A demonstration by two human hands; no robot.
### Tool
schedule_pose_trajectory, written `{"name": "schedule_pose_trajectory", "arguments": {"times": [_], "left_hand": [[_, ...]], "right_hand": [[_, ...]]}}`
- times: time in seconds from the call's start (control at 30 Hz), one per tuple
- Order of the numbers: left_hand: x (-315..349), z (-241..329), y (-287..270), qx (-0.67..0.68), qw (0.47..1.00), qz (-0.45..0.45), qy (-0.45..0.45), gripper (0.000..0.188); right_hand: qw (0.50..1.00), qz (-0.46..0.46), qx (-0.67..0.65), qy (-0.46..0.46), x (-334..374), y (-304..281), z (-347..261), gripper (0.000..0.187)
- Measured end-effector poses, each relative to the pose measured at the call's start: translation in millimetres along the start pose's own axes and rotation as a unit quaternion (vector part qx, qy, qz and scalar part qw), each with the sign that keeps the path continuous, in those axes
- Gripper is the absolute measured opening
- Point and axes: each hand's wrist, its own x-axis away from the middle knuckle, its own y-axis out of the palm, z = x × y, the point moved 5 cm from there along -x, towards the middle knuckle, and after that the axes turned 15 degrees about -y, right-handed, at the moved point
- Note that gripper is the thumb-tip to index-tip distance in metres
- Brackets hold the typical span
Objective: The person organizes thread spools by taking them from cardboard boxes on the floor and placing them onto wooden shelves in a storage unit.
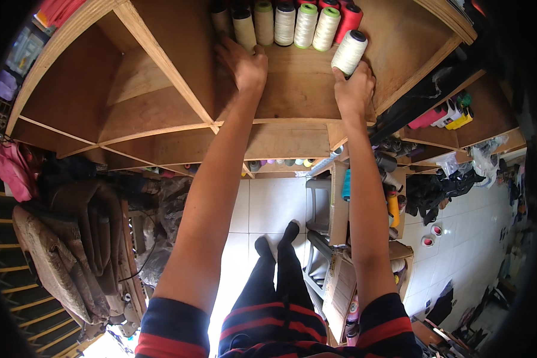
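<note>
You're arranging the shelf, apparently: right hand clamped on the white spool, near the red spool; left hand at the tan spool, grip I can't tell. Lining up next calls for steadiness.

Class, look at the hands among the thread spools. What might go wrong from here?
1. The right hand holds a white spool only by its lower end, so it might slip.
2. The white spool's top is close to a red spool and might knock it.
3. The left hand is at a tan spool in a close-set row; a nudge might topple neighbours.
</note>
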Motion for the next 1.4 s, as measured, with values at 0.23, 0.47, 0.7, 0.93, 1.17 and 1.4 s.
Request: {"name": "schedule_pose_trajectory", "arguments": {"times": [0.23, 0.47, 0.7, 0.93, 1.17, 1.4], "left_hand": [[11.0, 7.1, -4.8, 0.011, 0.996, -0.068, -0.050, 0.070], [14.9, 6.3, -9.1, -0.036, 0.999, 0.028, -0.030, 0.075], [21.6, 21.0, -23.9, 0.012, 0.999, -0.009, -0.041, 0.079], [28.4, 28.2, -23.0, -0.032, 0.999, -0.030, 0.015, 0.040], [23.4, 22.2, -13.5, -0.109, 0.993, -0.025, -0.023, 0.027], [20.8, 8.9, -6.1, -0.112, 0.990, -0.071, -0.042, 0.048]], "right_hand": [[0.997, -0.026, 0.035, 0.071, -23.0, 2.0, 11.7, 0.039], [0.994, -0.043, 0.074, 0.065, -30.7, 8.9, 7.5, 0.038], [0.994, -0.044, 0.073, 0.065, -29.8, 7.9, 6.8, 0.036], [0.993, -0.031, 0.082, 0.072, -30.9, 6.6, 7.7, 0.039], [0.990, -0.047, 0.093, 0.091, -31.7, 6.4, 2.3, 0.043], [0.989, -0.072, 0.114, 0.057, -33.2, 13.5, 10.7, 0.029]]}}
